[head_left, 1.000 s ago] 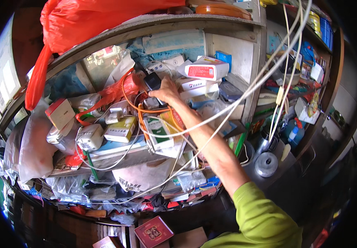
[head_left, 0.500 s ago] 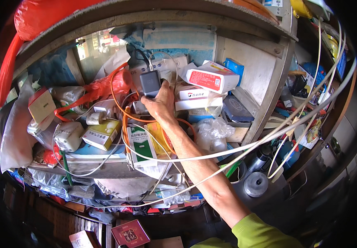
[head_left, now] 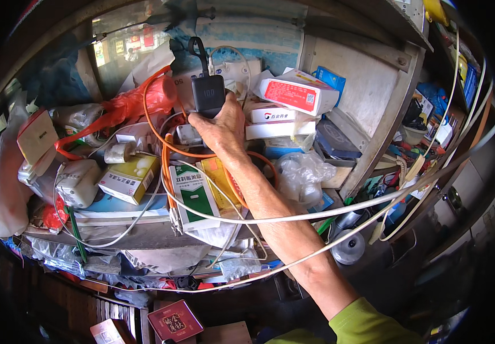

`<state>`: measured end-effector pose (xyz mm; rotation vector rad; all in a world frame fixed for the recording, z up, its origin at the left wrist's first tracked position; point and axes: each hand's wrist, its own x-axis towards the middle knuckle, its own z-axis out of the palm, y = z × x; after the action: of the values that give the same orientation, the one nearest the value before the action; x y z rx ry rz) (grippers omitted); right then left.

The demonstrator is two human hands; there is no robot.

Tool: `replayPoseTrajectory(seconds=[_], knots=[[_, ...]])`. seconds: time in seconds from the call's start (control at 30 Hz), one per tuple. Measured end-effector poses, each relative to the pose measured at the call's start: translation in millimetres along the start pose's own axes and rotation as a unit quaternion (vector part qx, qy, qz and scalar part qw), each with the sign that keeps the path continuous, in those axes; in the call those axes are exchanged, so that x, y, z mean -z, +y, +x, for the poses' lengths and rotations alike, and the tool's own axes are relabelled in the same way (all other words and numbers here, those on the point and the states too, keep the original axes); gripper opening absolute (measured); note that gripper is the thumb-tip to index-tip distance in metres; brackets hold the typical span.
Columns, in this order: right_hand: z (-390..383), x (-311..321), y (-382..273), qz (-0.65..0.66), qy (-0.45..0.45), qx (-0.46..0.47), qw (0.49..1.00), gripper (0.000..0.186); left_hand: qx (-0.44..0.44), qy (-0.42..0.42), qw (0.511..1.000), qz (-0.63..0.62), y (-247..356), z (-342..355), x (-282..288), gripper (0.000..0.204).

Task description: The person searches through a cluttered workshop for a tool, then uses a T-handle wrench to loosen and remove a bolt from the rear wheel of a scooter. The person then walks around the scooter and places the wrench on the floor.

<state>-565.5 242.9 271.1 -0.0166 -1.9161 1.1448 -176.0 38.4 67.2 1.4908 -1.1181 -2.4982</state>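
As the right hand (head_left: 223, 127) clasps its base, the black power bank (head_left: 208, 94) juts beyond.

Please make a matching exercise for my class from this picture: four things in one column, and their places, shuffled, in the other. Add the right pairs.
Things
1. Small black rectangular device
2. Dark red square box
3. Small bright blue box
4. Long crumpled red plastic bag

Places
A. Partly behind a white box with a red panel
B. About level with the device, to its left
C. Near the picture's lower edge
D. In the right hand's grip

Pairs: 1-D, 2-C, 3-A, 4-B
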Motion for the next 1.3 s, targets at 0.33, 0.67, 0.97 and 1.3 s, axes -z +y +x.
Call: replayPoseTrajectory(seconds=[0.33, 0.67, 0.97, 1.3], knots=[[10, -6, 5, -0.064, -0.046, -0.031, 0.996, 0.054, -0.020, -0.009, 1.000, -0.007, 11, 3, 15, 0.013], [72, -12, -36, -0.219, -0.112, -0.052, 0.968, 0.053, -0.065, -0.003, 0.991, -0.114, 0, -24, 55, 0.011], [102, -29, -44, -0.276, -0.184, -0.037, 0.943, 0.047, -0.110, 0.089, 0.963, -0.228, -14, -48, 87, 0.016], [108, -37, 14, 0.078, -0.154, -0.088, 0.981, 0.024, -0.101, 0.083, 0.965, -0.226, -19, -46, 86, 0.020]])
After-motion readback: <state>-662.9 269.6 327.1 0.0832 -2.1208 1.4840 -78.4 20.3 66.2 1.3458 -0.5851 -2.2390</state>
